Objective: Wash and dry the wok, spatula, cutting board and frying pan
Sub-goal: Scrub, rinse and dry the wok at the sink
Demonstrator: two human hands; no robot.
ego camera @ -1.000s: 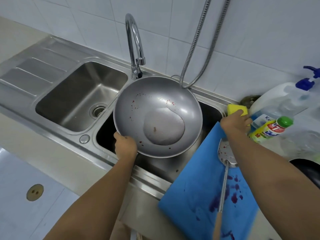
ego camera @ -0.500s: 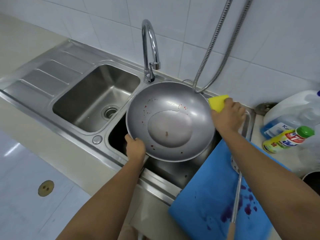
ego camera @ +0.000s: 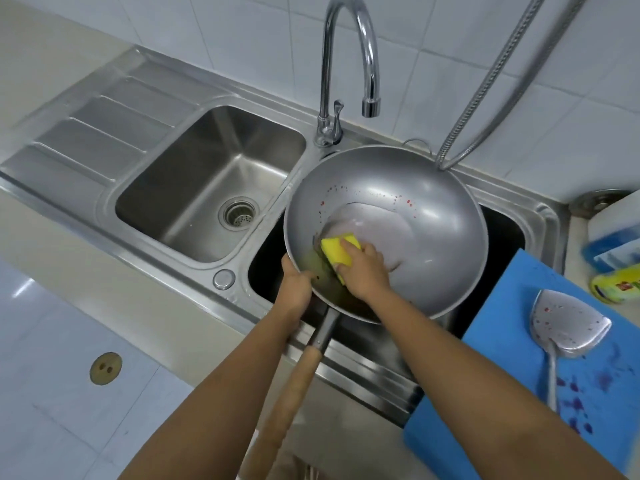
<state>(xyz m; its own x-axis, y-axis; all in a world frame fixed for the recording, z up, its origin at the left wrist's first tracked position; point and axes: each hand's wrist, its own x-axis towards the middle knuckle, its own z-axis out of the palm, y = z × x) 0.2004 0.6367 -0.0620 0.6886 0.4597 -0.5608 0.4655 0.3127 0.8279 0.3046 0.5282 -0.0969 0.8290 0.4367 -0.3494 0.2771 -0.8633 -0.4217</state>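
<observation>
You face a steel double sink (ego camera: 104,202). Its left basin (ego camera: 194,161) has a round strainer (ego camera: 239,213) in the bottom, and a ribbed drainboard (ego camera: 104,123) lies to its left. A small round cap (ego camera: 224,279) sits on the front rim between the basins. A chrome gooseneck faucet (ego camera: 349,29) rises behind the divider. A ribbed metal hose (ego camera: 502,81) hangs against the white tiled wall (ego camera: 242,36). At your far right are a white jug (ego camera: 613,237) of blue liquid and a blurred yellow bottle (ego camera: 616,284). Down left, a round brass plate (ego camera: 105,368) is set in the pale floor (ego camera: 52,393).

Bottles (ego camera: 614,285) blurred, cut by right edge; spatula (ego camera: 568,327) handle hidden behind right forearm (ego camera: 467,393).
</observation>
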